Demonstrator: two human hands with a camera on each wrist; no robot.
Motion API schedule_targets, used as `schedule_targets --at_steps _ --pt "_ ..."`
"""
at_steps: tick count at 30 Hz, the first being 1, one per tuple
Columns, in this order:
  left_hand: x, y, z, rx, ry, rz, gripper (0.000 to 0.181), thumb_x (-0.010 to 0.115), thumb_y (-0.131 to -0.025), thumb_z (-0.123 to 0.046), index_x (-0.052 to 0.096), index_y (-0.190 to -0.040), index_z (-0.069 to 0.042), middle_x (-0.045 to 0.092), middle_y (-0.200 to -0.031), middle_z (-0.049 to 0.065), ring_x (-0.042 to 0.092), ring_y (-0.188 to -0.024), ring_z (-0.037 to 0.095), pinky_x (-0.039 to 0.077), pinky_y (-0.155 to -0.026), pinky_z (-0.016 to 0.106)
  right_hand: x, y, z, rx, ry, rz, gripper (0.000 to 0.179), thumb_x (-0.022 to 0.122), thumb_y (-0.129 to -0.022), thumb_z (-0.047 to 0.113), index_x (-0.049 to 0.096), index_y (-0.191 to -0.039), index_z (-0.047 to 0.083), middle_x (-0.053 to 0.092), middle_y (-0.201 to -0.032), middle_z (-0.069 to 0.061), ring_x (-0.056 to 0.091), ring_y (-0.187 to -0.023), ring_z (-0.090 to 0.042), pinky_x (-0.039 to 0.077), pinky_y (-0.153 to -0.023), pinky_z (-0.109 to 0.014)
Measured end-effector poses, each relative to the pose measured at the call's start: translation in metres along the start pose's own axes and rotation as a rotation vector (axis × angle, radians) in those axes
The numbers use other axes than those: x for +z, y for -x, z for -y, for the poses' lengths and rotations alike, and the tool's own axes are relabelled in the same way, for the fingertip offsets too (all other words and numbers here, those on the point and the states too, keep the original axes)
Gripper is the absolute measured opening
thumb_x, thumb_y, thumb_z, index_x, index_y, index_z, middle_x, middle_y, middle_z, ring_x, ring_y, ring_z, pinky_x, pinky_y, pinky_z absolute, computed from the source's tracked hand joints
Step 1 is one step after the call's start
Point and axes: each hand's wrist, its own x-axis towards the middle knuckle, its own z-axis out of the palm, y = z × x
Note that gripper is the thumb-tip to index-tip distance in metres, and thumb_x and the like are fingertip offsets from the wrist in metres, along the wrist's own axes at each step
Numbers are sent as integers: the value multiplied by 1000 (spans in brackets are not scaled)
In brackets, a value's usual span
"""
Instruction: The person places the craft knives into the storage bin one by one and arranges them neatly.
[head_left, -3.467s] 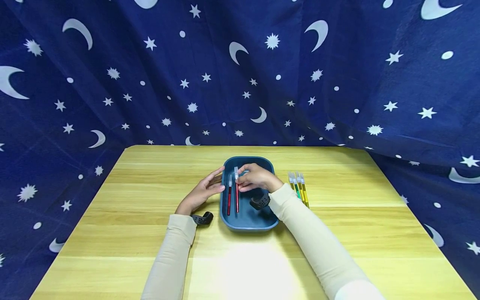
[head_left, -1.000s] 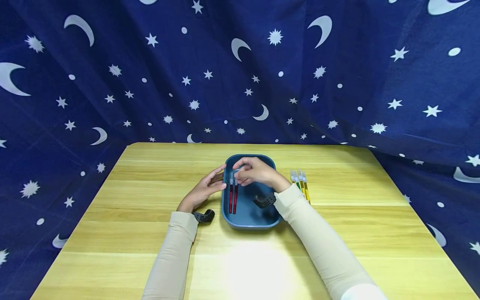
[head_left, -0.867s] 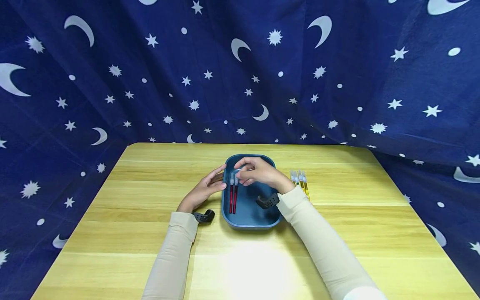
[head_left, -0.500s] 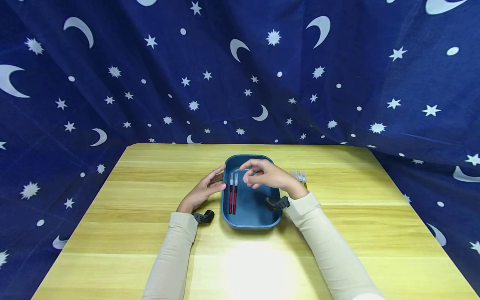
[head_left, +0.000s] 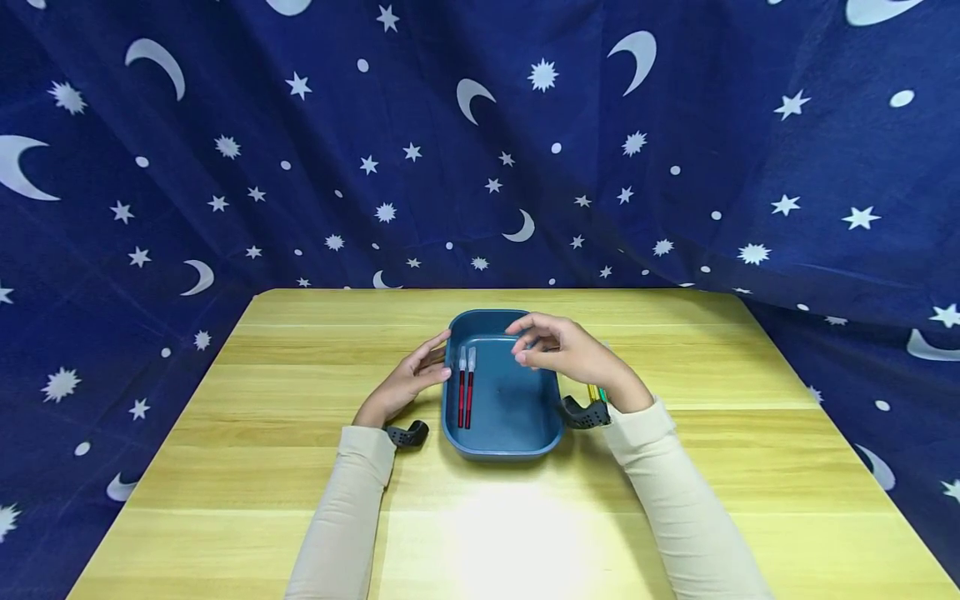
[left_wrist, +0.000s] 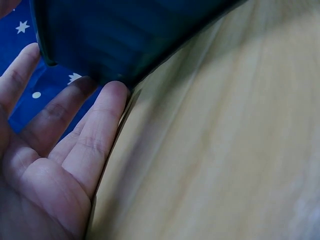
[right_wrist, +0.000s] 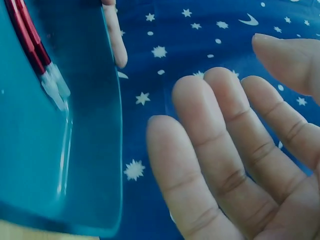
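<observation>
Two slim red craft knives (head_left: 466, 392) with clear caps lie side by side along the left of a dark blue tray (head_left: 501, 455). Their red handles (right_wrist: 31, 37) and cloudy caps also show in the right wrist view. My left hand (head_left: 405, 383) rests against the tray's left wall, fingers extended and thumb at the rim; its fingertips meet the tray side in the left wrist view. Over the tray's right rim hovers my right hand (head_left: 573, 350), fingers spread and gently bent, holding nothing. The right wrist view shows its palm and fingers (right_wrist: 210, 130) bare.
Right of the tray, gold and green craft knives (head_left: 596, 392) lie on the wooden table (head_left: 300, 500), mostly hidden behind my right hand and wrist. A dark blue curtain (head_left: 420, 100) with moons and stars hangs behind the table.
My right hand set the second red craft knife down beside the first, let go, and moved right to the tray's right rim, opening its fingers. The left hand stayed in place.
</observation>
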Motion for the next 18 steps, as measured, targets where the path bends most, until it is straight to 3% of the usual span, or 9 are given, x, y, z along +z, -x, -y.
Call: schedule_targets --at_steps 5,11,18 --pt "0 0 0 -11 10 -1 74 60 -110 -7 25 -174 -15 27 -174 23 30 -159 44 33 -126 59 -6 12 1 -27 49 -81 32 69 -102 -5 65 -133 -9 73 -110 -21 73 -96 -22 60 -83 -29" --pt "2 1 -1 -10 8 1 73 59 -110 -5 24 -174 -15 26 -175 22 27 -160 43 32 -127 59 -11 23 4 -72 141 -153 30 72 -101 -4 68 -131 -5 76 -107 -15 74 -93 -31 59 -79 -29" --pt "2 1 -1 -2 13 -3 74 59 -109 -4 24 -174 -13 27 -174 24 28 -160 43 33 -126 58 -17 33 8 -114 194 -244 26 72 -100 -6 71 -126 -5 76 -103 -15 72 -89 -15 59 -79 -24"
